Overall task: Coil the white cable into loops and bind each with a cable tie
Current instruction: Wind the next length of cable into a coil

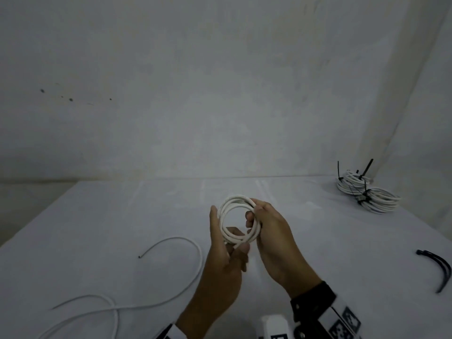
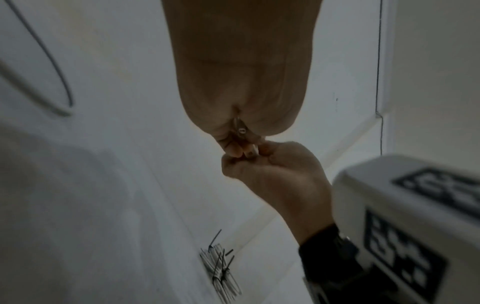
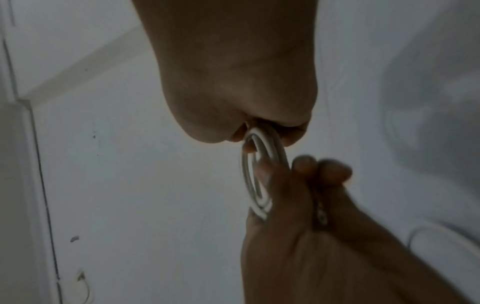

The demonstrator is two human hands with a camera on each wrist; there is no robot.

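Overhead, both hands gripped the white cable coil [image 1: 236, 217] above the table [image 1: 318, 241]: left hand [image 1: 226, 250] at its near-left rim, right hand [image 1: 271, 231] at its right. Loose tail [image 1: 171, 285] trailed left; cable ties [image 1: 437, 267] lay right, nearer the right hand.

Bare desk [image 1: 305, 241] between tied coils [image 1: 367, 194] far right and ties [image 1: 437, 267] near right; loose cable [image 1: 171, 277] sprawls left.

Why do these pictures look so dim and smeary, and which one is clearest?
Head view: dim, but clearest, the coil sharp. Left wrist view: dark; the left hand fills it, blurred. Right wrist view: dark too, the right hand soft, the table edge bent by the lens.
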